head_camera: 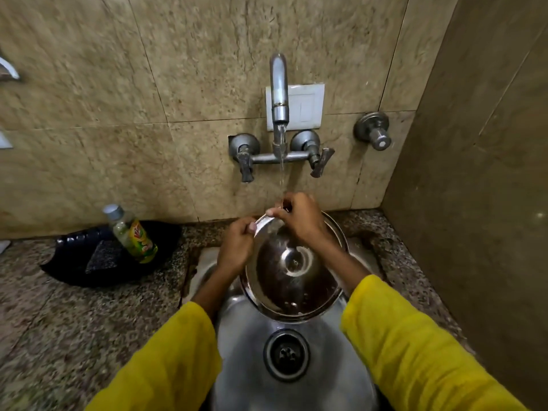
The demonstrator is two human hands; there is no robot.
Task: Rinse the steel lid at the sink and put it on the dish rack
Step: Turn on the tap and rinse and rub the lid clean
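The round steel lid [292,280] is held tilted over the steel sink [249,360], its inner side with a ring at the centre facing me. My left hand [237,246] grips the lid's upper left rim. My right hand [302,216] is closed on the lid's top rim, right where the water stream [281,170] from the tap [279,87] lands. Water runs down the lid. No dish rack is in view.
A black tray [74,262] on the speckled counter left of the sink holds a scrub pad [103,256] and a bottle [132,234]. Two tap handles [246,161] flank the spout; another valve [374,130] sits further right. A wall closes the right side.
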